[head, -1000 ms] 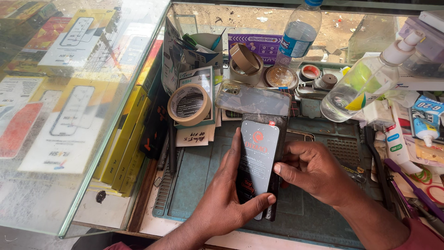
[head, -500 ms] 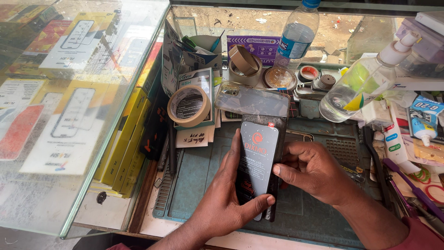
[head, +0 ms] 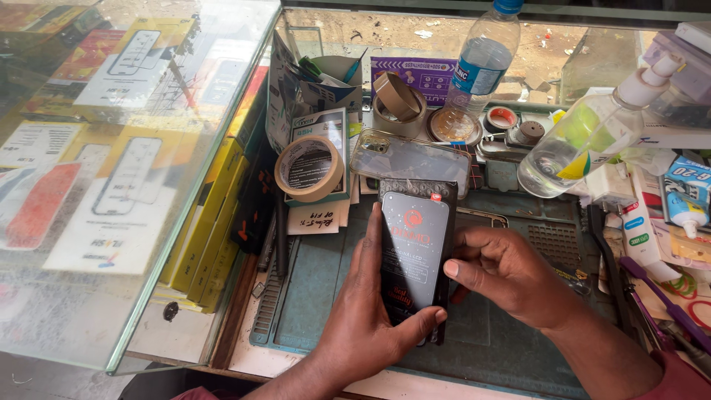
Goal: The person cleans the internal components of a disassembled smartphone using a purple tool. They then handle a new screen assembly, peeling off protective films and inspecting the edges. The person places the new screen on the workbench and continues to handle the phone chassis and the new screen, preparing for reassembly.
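Hands are meeting over the middle of the bench, and we are noting both closed around one thing: a flat dark packet (head: 415, 259) with a glossy front, the size and shape of a phone screen. We are seeing the left hand (head: 363, 311) cradling it from the left edge, palm along the side and thumb hooked under the lower corner, which is keeping the packet lifted and tilted up toward the camera. The right hand (head: 511, 278) is pinching the right edge with thumb and fingertips, steadying it so the front is facing us squarely.

Beneath the packet we are finding a blue-green work mat (head: 318, 289) covering the bench (head: 296, 370). Just beyond the packet's top edge, a clear phone case (head: 411, 157) is lying flat. A roll of brown tape (head: 309, 168) is leaning against a small boxed item to the left. Farther back, a plastic water bottle (head: 481, 63) is standing upright, and a clear pump bottle (head: 585, 144) is lying tilted to the right. A glass display counter (head: 126, 178) with yellow boxes is bordering the mat on the left.
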